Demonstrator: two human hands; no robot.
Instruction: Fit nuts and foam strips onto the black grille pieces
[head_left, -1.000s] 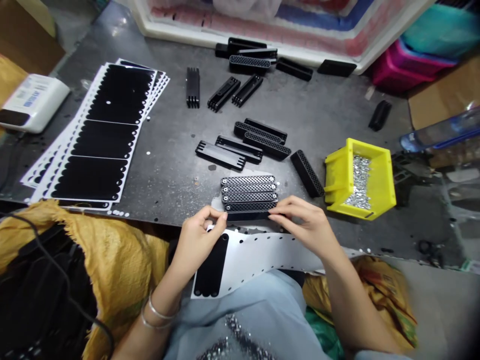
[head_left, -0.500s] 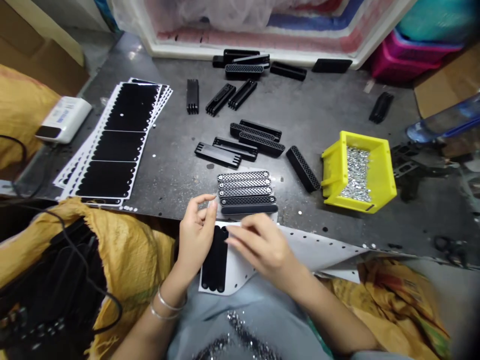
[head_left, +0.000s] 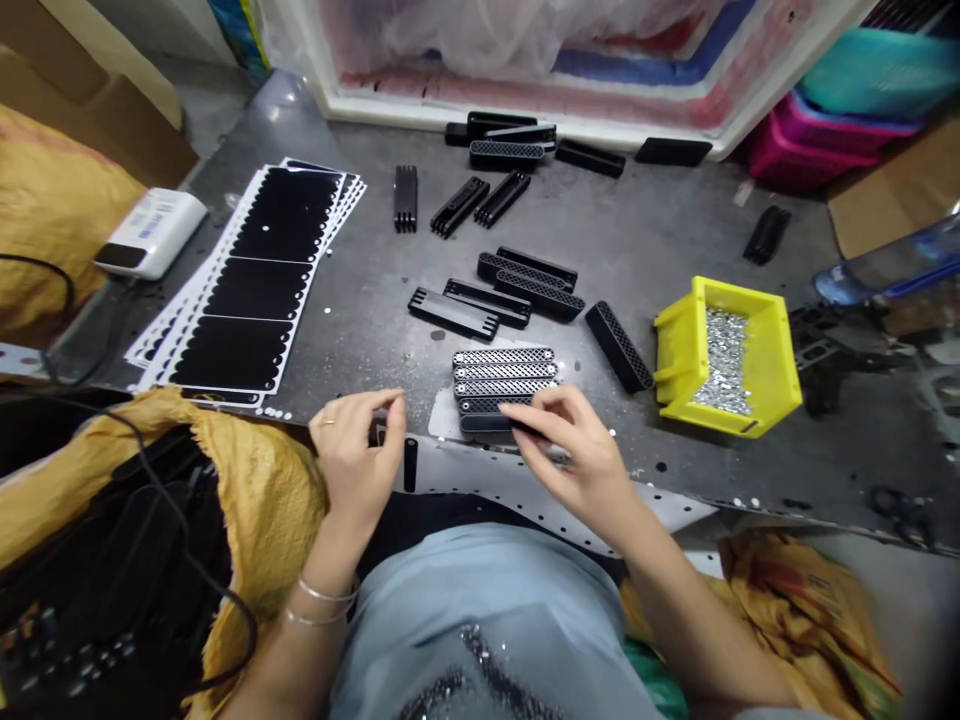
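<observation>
Several black bars with patterned tops lie side by side in a row [head_left: 504, 372] near the table's front edge. The closest one, a smooth-topped black bar [head_left: 484, 424], has my right hand [head_left: 577, 450] at its right end, forefinger and thumb closed around it. My left hand [head_left: 356, 450] is at the table edge left of the row, thumb and forefinger brought together; what is between them, if anything, is hidden. A white sticker sheet with black strips [head_left: 410, 465] shows beside and behind the left thumb, hanging off the edge.
More black bars [head_left: 454, 313] lie farther back. A yellow bin [head_left: 667, 350] of small metal screws stands right; a stack of black sticker sheets [head_left: 259, 270] lies left. A yellow sack [head_left: 262, 480] sits below left, and a white-framed box [head_left: 360, 110] bounds the back.
My right hand has moved from the sticker sheet up to the closest bar. My left hand has shifted left, and the sheet's black-strip end now sits farther left and mostly out of sight.
</observation>
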